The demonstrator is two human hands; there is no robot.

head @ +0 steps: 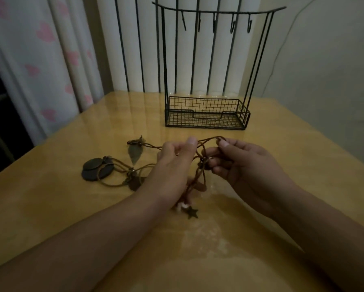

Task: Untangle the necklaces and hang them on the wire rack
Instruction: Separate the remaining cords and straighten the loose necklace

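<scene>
Brown cord necklaces (200,163) lie tangled on the table and rise between my hands. My left hand (174,163) pinches a cord with thumb and fingers. My right hand (240,161) pinches the cord loop near its top and curls round a knot with small beads. A star pendant (192,213) dangles low under my left wrist. A leaf pendant (134,153) and dark oval discs (94,169) rest on the table to the left. The black wire rack (207,111) stands behind, with several bare hooks (232,23) on its top bar.
The glossy yellow table (198,249) stretches all around. Its left edge runs diagonally beside a curtain with pink hearts (50,60). White wall bars stand behind the rack, and a plain wall (324,60) is at the right.
</scene>
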